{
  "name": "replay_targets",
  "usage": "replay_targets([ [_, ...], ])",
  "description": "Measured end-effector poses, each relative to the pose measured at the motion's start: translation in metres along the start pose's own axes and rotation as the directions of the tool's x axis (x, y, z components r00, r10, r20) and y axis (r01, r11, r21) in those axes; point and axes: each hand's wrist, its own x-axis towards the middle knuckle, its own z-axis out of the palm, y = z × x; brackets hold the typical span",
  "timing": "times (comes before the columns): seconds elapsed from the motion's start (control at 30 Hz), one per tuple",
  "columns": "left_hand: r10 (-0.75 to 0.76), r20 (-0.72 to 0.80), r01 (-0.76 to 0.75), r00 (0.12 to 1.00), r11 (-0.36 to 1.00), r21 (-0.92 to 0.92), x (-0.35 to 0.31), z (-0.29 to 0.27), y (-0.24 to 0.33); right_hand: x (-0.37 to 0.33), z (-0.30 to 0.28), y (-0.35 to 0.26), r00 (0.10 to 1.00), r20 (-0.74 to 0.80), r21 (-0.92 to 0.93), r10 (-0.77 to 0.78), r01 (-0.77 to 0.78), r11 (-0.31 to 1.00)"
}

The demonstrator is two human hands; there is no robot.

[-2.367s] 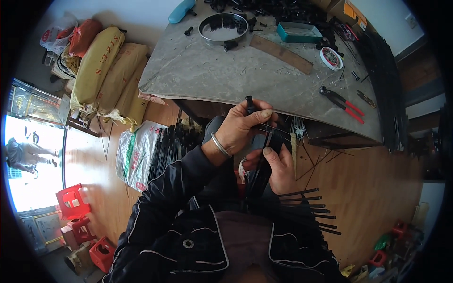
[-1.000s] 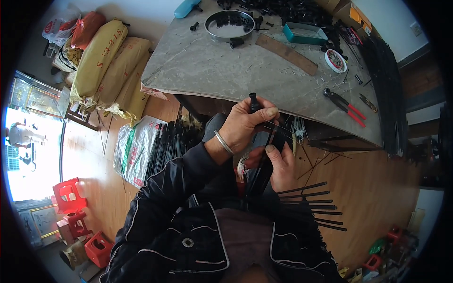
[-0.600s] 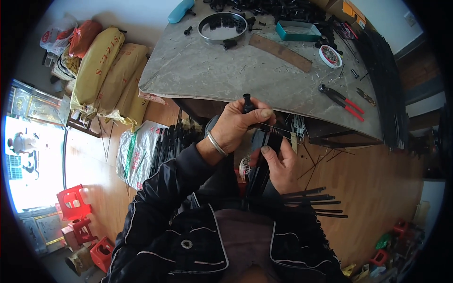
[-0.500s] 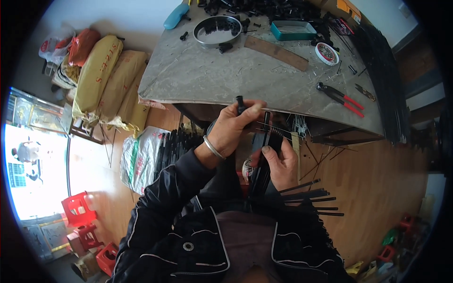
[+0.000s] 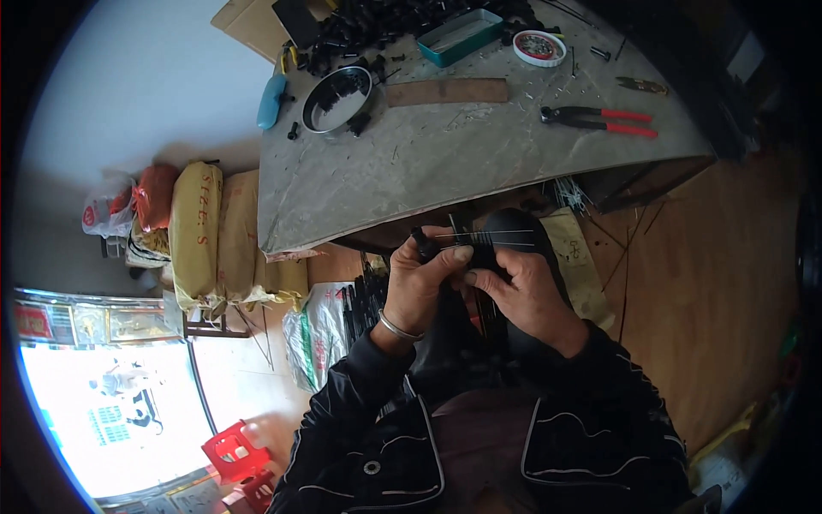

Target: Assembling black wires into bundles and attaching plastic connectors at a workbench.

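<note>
My left hand (image 5: 413,289), with a metal bracelet at the wrist, is closed round a black cylindrical plastic piece (image 5: 422,242). Two thin straight wires (image 5: 516,231) run to the right from beside it. Several narrow black strips (image 5: 482,254) sit side by side on these wires, between my hands. The left thumb presses at the nearest strips. My right hand (image 5: 533,298) has its thumb and fingers closed on the lower part of the strips, close to the left thumb. Fingers and shadow hide where the wires enter the black piece.
Ahead stands a grey-topped table (image 5: 342,201) bearing a round metal bowl (image 5: 336,98), a teal tray (image 5: 461,36), a wooden strip (image 5: 447,92) and red-handled pincers (image 5: 598,120). Black parts are heaped at its back. Yellow sacks (image 5: 197,231) and a red stool (image 5: 235,452) are on the left.
My view has turned, so the table sits differently. My right hand has come closer to my left. Strips that fanned out beside the right forearm no longer show there.
</note>
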Motion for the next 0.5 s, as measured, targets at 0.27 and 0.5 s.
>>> replay_targets([
  [0.27,-0.043,0.137,0.065,0.990,0.984,-0.166,-0.001,-0.004,-0.005,0.004,-0.006,0.021,0.953,0.216,0.476,0.214,-0.294,0.829],
  [0.5,-0.041,0.212,0.082,0.976,0.979,-0.187,0.000,-0.013,-0.012,0.002,-0.006,0.028,0.910,0.293,0.478,0.292,-0.404,0.780],
])
